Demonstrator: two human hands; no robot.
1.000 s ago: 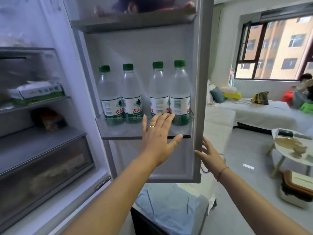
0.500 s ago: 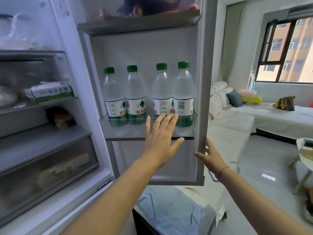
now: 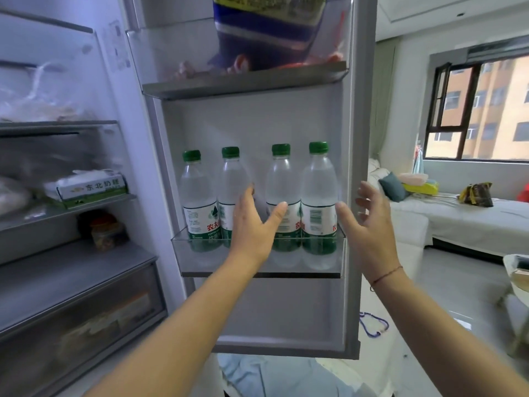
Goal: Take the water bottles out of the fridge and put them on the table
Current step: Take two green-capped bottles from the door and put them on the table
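Lifts left hand (image 3: 252, 224) from shelf (image 3: 300, 274) up to bottles (image 3: 319, 196), right hand (image 3: 369, 222) too; spreads both wide, holding nothing, to fit round them.

Red "农夫" stands on the white labels of the clear green-capped plastic water bottles (image 3: 197, 196). At nine o'clock, a white-and-green carton (image 3: 88, 188) reads "东北", its last characters unclear.

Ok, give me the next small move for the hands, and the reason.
Probably curl the left hand round the third clear plastic green-capped bottle from the left and lift it. It is open, thumb across that bottle, fingers in the gap beside it; all four stand upright in the clear door shelf, ungripped.
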